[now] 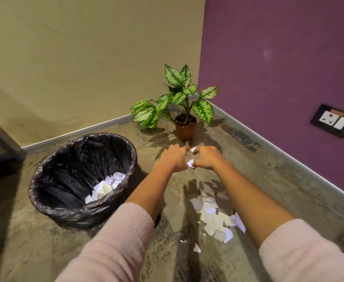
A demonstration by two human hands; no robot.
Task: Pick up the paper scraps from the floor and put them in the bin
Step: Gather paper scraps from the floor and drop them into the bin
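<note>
Left hand (174,159) and right hand (206,158) held side by side above the floor (268,180), fingers curled inward, gripping a small bunch of scraps (190,162) between them; white edges show in the gap where the hands meet. Exact finger contact not resolvable.

Bin (81,180): left of the left hand and nearer the person, black liner, mouth clear, some paper already lying inside on the side closest to the hands.

Floor pile (213,216): below and nearer than the right hand, just inside the right forearm. Several overlapping torn pieces, plus a few stray bits nearer still.

Plant (184,110) stands beyond both hands in the corner, well apart from the work.

Handling judgement: paper is very light, limp, thin, lies flat on rough floor. Single pieces would be hard to pinch; better to rake the pile together and pick up from the edges with both hands cupped. Loose bits likely to flutter out on the way to the bin.

Progress: partly done; pile remains.
</note>
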